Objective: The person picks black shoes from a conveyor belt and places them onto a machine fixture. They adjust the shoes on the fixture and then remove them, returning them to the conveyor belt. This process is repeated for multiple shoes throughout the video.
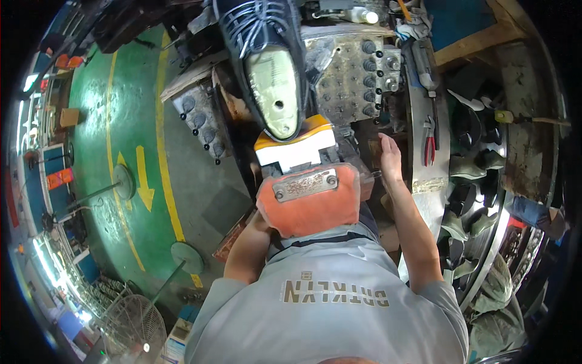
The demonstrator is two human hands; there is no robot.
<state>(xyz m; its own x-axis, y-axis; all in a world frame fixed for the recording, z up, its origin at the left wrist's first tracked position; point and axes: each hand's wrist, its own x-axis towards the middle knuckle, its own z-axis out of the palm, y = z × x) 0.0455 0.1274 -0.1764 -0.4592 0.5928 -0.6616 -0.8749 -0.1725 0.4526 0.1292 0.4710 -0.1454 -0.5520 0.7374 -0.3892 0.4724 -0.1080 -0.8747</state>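
A dark lace-up shoe (pixel 229 57) with light laces sits in the machine at top centre, toe pointing away. A pale green shoe last (pixel 272 82) fills its opening. The heel rests against a yellow-and-white block (pixel 295 145). Nearer my body is a red pad (pixel 312 209) with a worn metal plate (pixel 306 184) bolted on it. My right hand (pixel 391 159) is open beside the machine's right side, fingers stretched forward, holding nothing visible. My left forearm (pixel 247 250) runs up to the pad's left edge; the pad hides that hand.
Control panels with black knobs flank the shoe, left (pixel 203 124) and right (pixel 351 79). Red-handled pliers (pixel 430 142) lie on the right-hand ledge. A rack of shoe lasts (pixel 470 167) stands farther right. At left are a green floor with yellow lines (pixel 162 121), round-based stands and a fan (pixel 134 321).
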